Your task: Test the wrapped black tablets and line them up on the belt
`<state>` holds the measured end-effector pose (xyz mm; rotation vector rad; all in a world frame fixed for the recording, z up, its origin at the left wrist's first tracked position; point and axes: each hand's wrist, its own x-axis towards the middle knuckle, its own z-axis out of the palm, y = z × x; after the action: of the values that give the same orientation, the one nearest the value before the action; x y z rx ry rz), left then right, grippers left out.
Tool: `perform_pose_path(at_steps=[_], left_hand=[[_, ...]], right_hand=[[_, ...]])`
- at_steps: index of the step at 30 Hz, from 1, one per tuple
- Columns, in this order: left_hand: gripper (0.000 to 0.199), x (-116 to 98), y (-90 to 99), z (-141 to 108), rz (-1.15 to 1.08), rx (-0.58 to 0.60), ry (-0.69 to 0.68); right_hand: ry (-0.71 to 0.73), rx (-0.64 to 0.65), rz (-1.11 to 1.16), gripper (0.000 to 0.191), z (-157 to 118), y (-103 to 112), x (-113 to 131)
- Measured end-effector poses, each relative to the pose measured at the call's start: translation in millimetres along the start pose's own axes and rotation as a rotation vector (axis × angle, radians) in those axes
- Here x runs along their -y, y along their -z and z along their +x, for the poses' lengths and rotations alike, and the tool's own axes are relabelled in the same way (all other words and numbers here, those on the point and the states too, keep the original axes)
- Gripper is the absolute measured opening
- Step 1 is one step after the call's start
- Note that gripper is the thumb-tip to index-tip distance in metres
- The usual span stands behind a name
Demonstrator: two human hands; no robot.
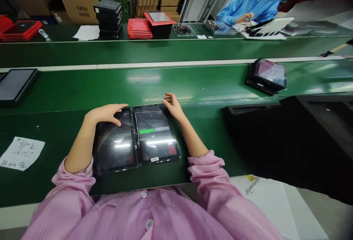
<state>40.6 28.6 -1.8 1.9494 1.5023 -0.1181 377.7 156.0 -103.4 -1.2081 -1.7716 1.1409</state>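
Note:
Two black tablets lie side by side on the green bench in front of me. Across the top of the left tablet (116, 148) rests my left hand (109, 114), its fingers stretched and thumb apart over the dark screen. The right tablet (156, 142) is lit, with a green and grey bar across its middle, a red square low on the right and a small white label at the bottom edge. My right hand (172, 104) is at that tablet's upper right corner, fingers apart and slightly bent. Neither hand grips anything that I can see.
A handwritten paper (22, 153) lies at left, below another tablet (16, 83). Stacked tablets (267, 74) sit on the belt at right. Black foam trays (289, 133) fill the near right. Across the bench, a person in blue sleeves (239, 4) works beside red pouches (139, 28).

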Motion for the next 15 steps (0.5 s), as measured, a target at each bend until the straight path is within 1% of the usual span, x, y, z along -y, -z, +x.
perform_pose_path(at_steps=[2, 4, 7, 8, 10, 11, 12, 13, 15], left_hand=[[0.112, -9.4, -9.5, -9.0, 0.111, 0.023, 0.024], [0.123, -17.5, -17.5, -14.9, 0.165, 0.047, 0.044], [0.130, -24.7, -26.5, -17.0, 0.186, 0.065, 0.050], [0.132, -25.8, -28.8, -16.3, 0.198, 0.060, 0.060], [0.135, -26.2, -32.1, -13.9, 0.224, 0.038, 0.085], [0.135, -25.8, -33.0, -12.6, 0.223, 0.026, 0.090], [0.135, -25.2, -33.5, -11.3, 0.207, 0.012, 0.083], [0.133, -24.5, -33.7, -10.1, 0.180, -0.002, 0.065], [0.125, -24.1, -33.8, -7.3, 0.118, -0.033, 0.009]], right_hand=[[0.004, 0.047, 0.026, 0.078, -20.0, -5.3, -5.6], [0.032, 0.145, 0.048, 0.093, -39.2, -4.1, -8.4], [0.083, 0.318, 0.068, 0.108, -61.2, 6.0, -6.8], [0.101, 0.351, 0.068, 0.112, -66.0, 9.5, -5.4], [0.122, 0.364, 0.078, 0.118, -72.1, 14.6, -3.1], [0.116, 0.346, 0.101, 0.118, -73.5, 16.0, -2.8], [0.098, 0.314, 0.136, 0.114, -74.1, 16.8, -3.0], [0.068, 0.269, 0.172, 0.106, -74.1, 17.4, -3.8], [-0.014, 0.169, 0.214, 0.083, -73.2, 18.4, -6.4]])
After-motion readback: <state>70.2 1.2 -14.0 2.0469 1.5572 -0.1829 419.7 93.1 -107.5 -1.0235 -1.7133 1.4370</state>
